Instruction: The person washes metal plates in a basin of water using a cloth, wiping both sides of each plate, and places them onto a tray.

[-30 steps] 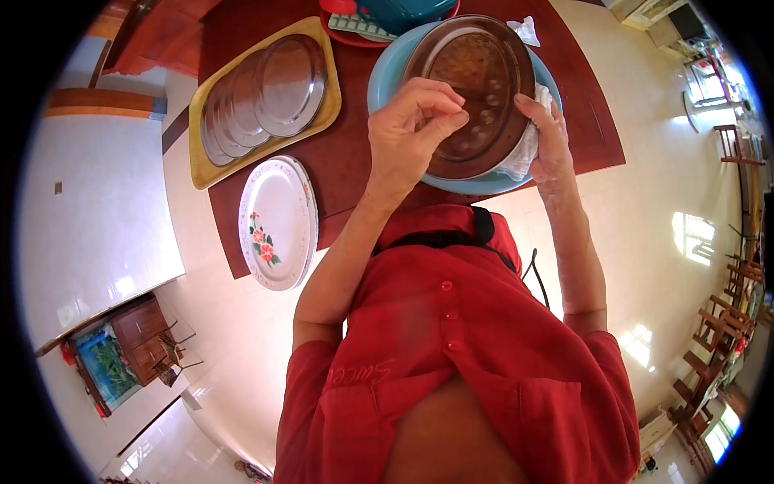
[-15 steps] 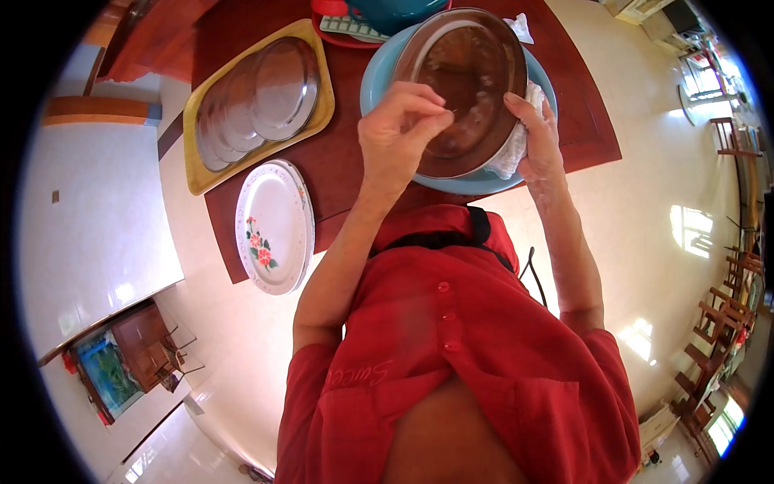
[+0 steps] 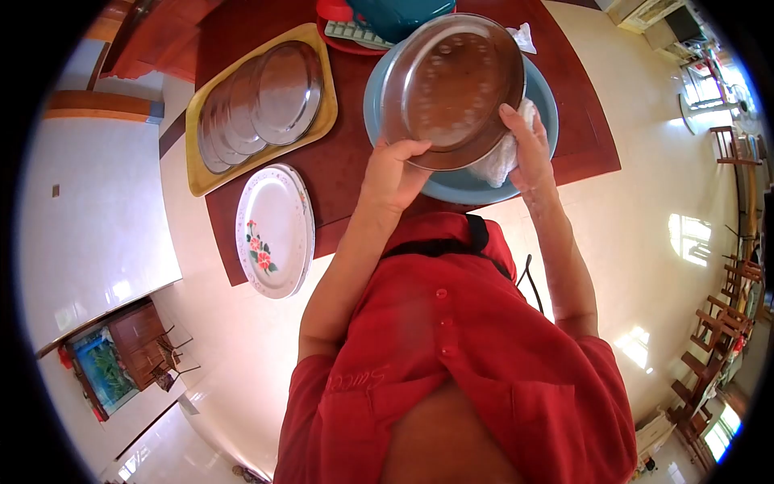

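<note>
A round shiny metal plate (image 3: pixel 455 89), brownish with reflections, is held tilted above a blue basin (image 3: pixel 542 129). My left hand (image 3: pixel 395 173) grips its lower left rim, thumb on the face and the other fingers hidden beneath. At the right rim, my right hand (image 3: pixel 528 149) is closed on the plate, with its thumb on the edge. A white cloth (image 3: pixel 493 165) is bunched between that hand and the plate's underside. How much of the cloth the fingers hold is hidden.
On the left of the red-brown table (image 3: pixel 584 133), a yellow tray (image 3: pixel 326 109) holds several overlapping metal plates (image 3: pixel 286 93). White oval flowered plates (image 3: pixel 270 210) are stacked at the table's near edge. Behind stand a teal container (image 3: pixel 395 18) and a red basin (image 3: pixel 343 44). A crumpled white tissue (image 3: pixel 524 37) lies at the back right.
My left hand has come down from over the plate's face and taken hold of its lower left rim. The plate has shifted slightly left and changed its tilt.
</note>
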Demonstrator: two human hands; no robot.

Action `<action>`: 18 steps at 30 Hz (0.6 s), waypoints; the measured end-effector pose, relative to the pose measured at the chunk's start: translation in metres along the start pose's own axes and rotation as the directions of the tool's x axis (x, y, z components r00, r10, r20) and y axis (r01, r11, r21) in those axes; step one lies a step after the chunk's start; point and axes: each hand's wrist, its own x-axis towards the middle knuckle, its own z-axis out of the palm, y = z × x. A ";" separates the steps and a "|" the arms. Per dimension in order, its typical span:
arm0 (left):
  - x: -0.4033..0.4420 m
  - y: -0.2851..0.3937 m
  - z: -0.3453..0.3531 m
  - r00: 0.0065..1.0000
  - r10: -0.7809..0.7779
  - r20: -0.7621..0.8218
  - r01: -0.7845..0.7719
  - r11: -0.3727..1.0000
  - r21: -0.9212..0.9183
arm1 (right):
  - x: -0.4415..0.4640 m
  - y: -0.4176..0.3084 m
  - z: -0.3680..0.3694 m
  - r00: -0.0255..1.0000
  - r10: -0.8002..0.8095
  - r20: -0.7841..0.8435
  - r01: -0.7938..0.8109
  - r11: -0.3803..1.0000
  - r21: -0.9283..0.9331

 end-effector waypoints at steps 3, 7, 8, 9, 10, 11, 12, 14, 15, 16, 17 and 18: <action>-0.002 0.010 -0.005 0.996 0.075 -0.052 -0.072 0.995 0.062 | 0.005 0.010 -0.019 0.988 0.074 -0.134 -0.109 0.955 -0.275; -0.002 0.023 -0.018 0.977 0.208 -0.048 -0.193 0.956 0.220 | 0.010 -0.006 -0.030 0.969 -0.223 -0.106 0.121 0.804 -0.582; -0.003 0.025 -0.018 0.983 0.163 -0.082 -0.141 0.965 0.220 | 0.021 -0.010 -0.035 0.958 -0.284 -0.032 0.203 0.754 -0.624; -0.004 0.025 -0.016 0.985 0.153 -0.081 -0.131 0.965 0.225 | 0.027 -0.013 -0.031 0.957 -0.286 -0.043 0.198 0.757 -0.623; -0.005 0.023 -0.013 0.990 0.126 -0.064 -0.108 0.965 0.238 | 0.033 -0.021 -0.023 0.935 -0.351 0.053 0.304 0.714 -0.630; -0.005 0.022 -0.010 0.994 0.100 -0.045 -0.086 0.964 0.251 | 0.039 -0.029 -0.014 0.899 -0.412 0.151 0.409 0.663 -0.627; -0.006 0.019 -0.011 0.998 0.048 -0.028 -0.041 0.976 0.213 | 0.042 -0.035 0.000 0.896 -0.420 0.143 0.410 0.663 -0.626; -0.011 0.014 -0.005 0.999 0.027 -0.019 -0.022 0.975 0.221 | 0.049 -0.042 0.024 0.767 -0.597 0.237 0.551 0.423 -0.719; -0.013 0.011 -0.001 1.000 0.012 -0.015 -0.009 0.975 0.224 | 0.054 -0.041 0.024 0.764 -0.603 0.232 0.552 0.422 -0.719; -0.016 0.009 0.004 0.999 0.012 -0.035 -0.003 0.967 0.253 | 0.061 -0.037 0.024 0.729 -0.623 0.284 0.524 0.240 -0.817; -0.015 0.008 0.003 0.999 0.017 -0.033 -0.008 0.968 0.252 | 0.072 -0.032 0.022 0.697 -0.629 0.344 0.476 0.047 -0.878; -0.012 0.007 0.001 0.999 0.003 -0.042 0.009 0.957 0.290 | 0.095 -0.015 0.012 0.639 -0.694 0.333 0.515 0.064 -0.855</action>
